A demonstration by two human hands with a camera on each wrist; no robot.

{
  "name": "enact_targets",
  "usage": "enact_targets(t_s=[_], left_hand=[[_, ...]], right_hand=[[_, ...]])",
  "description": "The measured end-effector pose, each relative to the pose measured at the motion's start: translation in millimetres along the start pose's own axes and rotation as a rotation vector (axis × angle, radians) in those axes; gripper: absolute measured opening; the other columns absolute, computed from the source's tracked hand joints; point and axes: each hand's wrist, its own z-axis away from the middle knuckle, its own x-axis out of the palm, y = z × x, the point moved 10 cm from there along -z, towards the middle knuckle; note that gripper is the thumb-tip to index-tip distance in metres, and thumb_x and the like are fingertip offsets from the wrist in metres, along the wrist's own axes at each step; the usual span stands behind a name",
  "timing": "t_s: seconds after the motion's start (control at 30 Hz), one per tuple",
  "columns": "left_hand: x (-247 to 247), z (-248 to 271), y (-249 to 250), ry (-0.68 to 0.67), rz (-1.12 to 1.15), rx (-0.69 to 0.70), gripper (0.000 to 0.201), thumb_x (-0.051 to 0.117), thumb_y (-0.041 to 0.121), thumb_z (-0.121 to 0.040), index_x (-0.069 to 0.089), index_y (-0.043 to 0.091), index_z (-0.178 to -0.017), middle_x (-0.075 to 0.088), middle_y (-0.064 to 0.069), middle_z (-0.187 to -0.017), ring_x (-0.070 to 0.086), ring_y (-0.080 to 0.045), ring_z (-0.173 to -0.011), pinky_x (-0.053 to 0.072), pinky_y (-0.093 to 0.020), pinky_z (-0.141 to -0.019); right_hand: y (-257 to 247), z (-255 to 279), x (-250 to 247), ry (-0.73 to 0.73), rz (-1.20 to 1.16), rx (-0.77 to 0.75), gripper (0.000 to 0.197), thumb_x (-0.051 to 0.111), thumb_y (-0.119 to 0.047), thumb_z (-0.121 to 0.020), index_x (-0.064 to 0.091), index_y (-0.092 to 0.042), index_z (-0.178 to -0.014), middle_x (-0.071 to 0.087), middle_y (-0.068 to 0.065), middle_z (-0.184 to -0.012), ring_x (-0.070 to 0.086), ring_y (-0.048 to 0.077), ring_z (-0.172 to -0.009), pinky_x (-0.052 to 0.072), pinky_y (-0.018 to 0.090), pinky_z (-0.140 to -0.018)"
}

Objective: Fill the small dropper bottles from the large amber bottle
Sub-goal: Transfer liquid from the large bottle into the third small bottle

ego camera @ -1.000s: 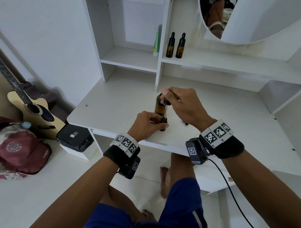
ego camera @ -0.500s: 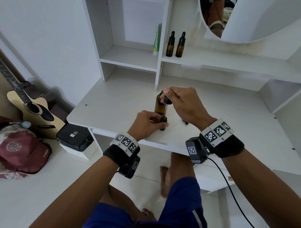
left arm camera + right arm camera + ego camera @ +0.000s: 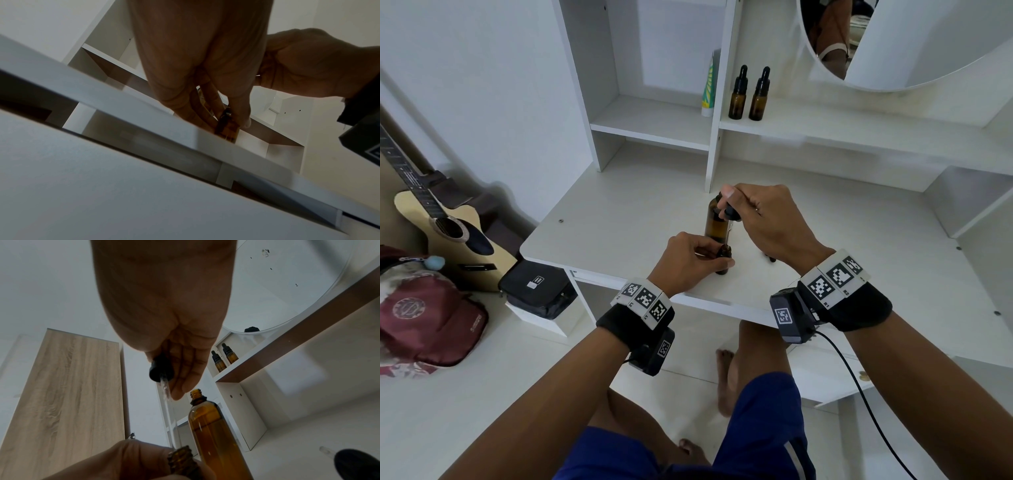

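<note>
- The right wrist view alone shows the clear glass pipette (image 3: 167,404) running down from the dropper's black bulb (image 3: 160,369) to the threaded mouth of the small dropper bottle (image 3: 180,459); in the head view the pipette is barely visible.
- The same view shows the large amber bottle (image 3: 213,438) uncapped, its neck bare, with liquid inside.
- The left wrist view shows mostly the desk (image 3: 127,104) edge from below, with a sliver of amber glass between the left fingertips (image 3: 242,113).
- Count: one large amber bottle (image 3: 717,219) on the desk, one open small bottle (image 3: 723,260) just in front of it, two capped dropper bottles (image 3: 748,94) side by side on the shelf (image 3: 859,133), and a second dropper cap (image 3: 355,464) lying on the desk to the right.
- The left hand (image 3: 690,262) is curled round the small bottle, which stands upright near the desk's front edge.
- The right hand (image 3: 763,222) pinches the dropper bulb (image 3: 730,214) between thumb and fingers, straight above the small bottle.
- A guitar (image 3: 445,226), a black pouch (image 3: 536,289) and a maroon bag (image 3: 428,322) lie to the left.
</note>
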Motion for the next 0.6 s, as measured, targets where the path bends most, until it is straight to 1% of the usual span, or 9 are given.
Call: enact_targets(t_s=[0.07, 0.1, 0.17, 0.2, 0.23, 0.33, 0.43, 0.53, 0.6], left_hand=[[0, 0, 0, 0.000, 0.006, -0.005, 0.025, 0.083, 0.027, -0.075, 0.078, 0.015, -0.098, 0.076, 0.003, -0.092, 0.071, -0.005, -0.083, 0.055, -0.021, -0.085], [0, 0, 0, 0.001, 0.009, -0.007, 0.025, 0.083, 0.026, -0.075, 0.078, 0.015, -0.098, 0.076, 0.003, -0.092, 0.071, -0.005, -0.083, 0.054, -0.021, -0.085], [0, 0, -1, 0.000, 0.016, -0.013, 0.025, 0.083, 0.026, -0.075, 0.078, 0.015, -0.097, 0.076, 0.003, -0.091, 0.071, -0.006, -0.083, 0.054, -0.021, -0.085], [0, 1, -2, -0.002, 0.022, -0.015, 0.025, 0.083, 0.026, -0.075, 0.078, 0.015, -0.097, 0.076, 0.003, -0.090, 0.071, -0.006, -0.083, 0.054, -0.021, -0.085], [0, 1, -2, -0.003, 0.025, -0.017, 0.024, 0.083, 0.026, -0.075, 0.078, 0.015, -0.096, 0.076, 0.003, -0.090, 0.071, -0.006, -0.082, 0.054, -0.020, -0.084], [0, 1, -3, -0.004, 0.037, -0.029, 0.024, 0.083, 0.025, -0.075, 0.078, 0.015, -0.096, 0.076, 0.004, -0.088, 0.071, -0.005, -0.081, 0.053, -0.017, -0.083], [1, 1, -4, -0.004, 0.035, -0.031, 0.024, 0.083, 0.026, -0.075, 0.078, 0.016, -0.096, 0.076, 0.005, -0.088, 0.070, -0.001, -0.079, 0.050, -0.011, -0.078], [1, 0, -5, -0.008, 0.040, -0.038, 0.022, 0.083, 0.026, -0.075, 0.078, 0.017, -0.095, 0.076, 0.006, -0.087, 0.069, 0.003, -0.078, 0.048, -0.007, -0.075], [1, 0, -6, -0.007, 0.038, -0.037, 0.023, 0.083, 0.027, -0.075, 0.078, 0.018, -0.095, 0.076, 0.006, -0.087, 0.069, 0.001, -0.080, 0.049, -0.008, -0.076]], right_hand=[[-1, 0, -2, 0.012, 0.017, -0.021, 0.041, 0.045, -0.028, -0.104, 0.072, -0.001, -0.088, 0.072, 0.005, -0.077, 0.068, 0.005, -0.071, 0.056, 0.023, -0.069], [0, 0, -2, 0.016, 0.024, -0.022, 0.041, 0.045, -0.029, -0.104, 0.072, -0.002, -0.089, 0.072, 0.005, -0.077, 0.068, 0.007, -0.070, 0.056, 0.026, -0.069], [2, -1, -2, 0.013, 0.018, -0.005, 0.042, 0.045, -0.032, -0.104, 0.073, -0.004, -0.091, 0.072, 0.004, -0.077, 0.069, 0.015, -0.069, 0.056, 0.036, -0.069], [2, -1, -2, 0.010, 0.021, 0.007, 0.042, 0.045, -0.034, -0.103, 0.073, -0.005, -0.093, 0.072, 0.004, -0.078, 0.069, 0.018, -0.070, 0.056, 0.039, -0.069], [2, -2, -2, 0.012, 0.034, 0.012, 0.042, 0.045, -0.036, -0.103, 0.073, -0.005, -0.094, 0.072, 0.004, -0.078, 0.069, 0.020, -0.070, 0.056, 0.041, -0.069], [1, -5, -10, 0.052, 0.037, 0.031, 0.043, 0.046, -0.040, -0.102, 0.073, -0.008, -0.095, 0.072, 0.001, -0.077, 0.069, 0.017, -0.069, 0.056, 0.042, -0.070], [-2, -14, -26, 0.131, -0.014, 0.020, 0.046, 0.043, -0.040, -0.103, 0.071, -0.006, -0.092, 0.073, 0.004, -0.078, 0.069, 0.018, -0.071, 0.056, 0.045, -0.070], [-10, -25, -46, 0.234, -0.017, -0.041, 0.043, 0.043, -0.033, -0.104, 0.070, -0.002, -0.094, 0.072, 0.005, -0.080, 0.069, 0.016, -0.075, 0.056, 0.042, -0.072], [-14, -32, -55, 0.274, -0.002, -0.061, 0.041, 0.043, -0.031, -0.104, 0.071, -0.002, -0.096, 0.072, 0.004, -0.081, 0.068, 0.015, -0.075, 0.056, 0.040, -0.073]])
